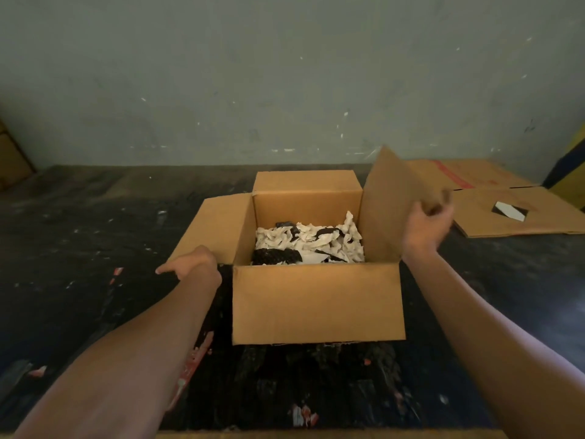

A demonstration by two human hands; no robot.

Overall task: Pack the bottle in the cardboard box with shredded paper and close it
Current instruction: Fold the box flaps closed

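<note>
Cardboard box (318, 304) near table's (79, 236) front edge, shredded paper (308, 240) hiding bottle. Right hand (427, 226) pinching right flap (391, 204) upright for folding; left hand (193, 261), fingers together, under left flap (215, 231).

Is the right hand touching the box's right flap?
Touching. The head view shows the right hand gripping the raised right flap at its outer edge, fingers wrapped over it.

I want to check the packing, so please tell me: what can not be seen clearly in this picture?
- Bottle: not visible in the head view; shredded paper fills the cardboard box.
- Right hand: motion-blurred, so its grip on the right flap is unclear.
- Left hand: fingertips hidden under the left flap.
- Flat cardboard: cut off by the right edge.
</note>
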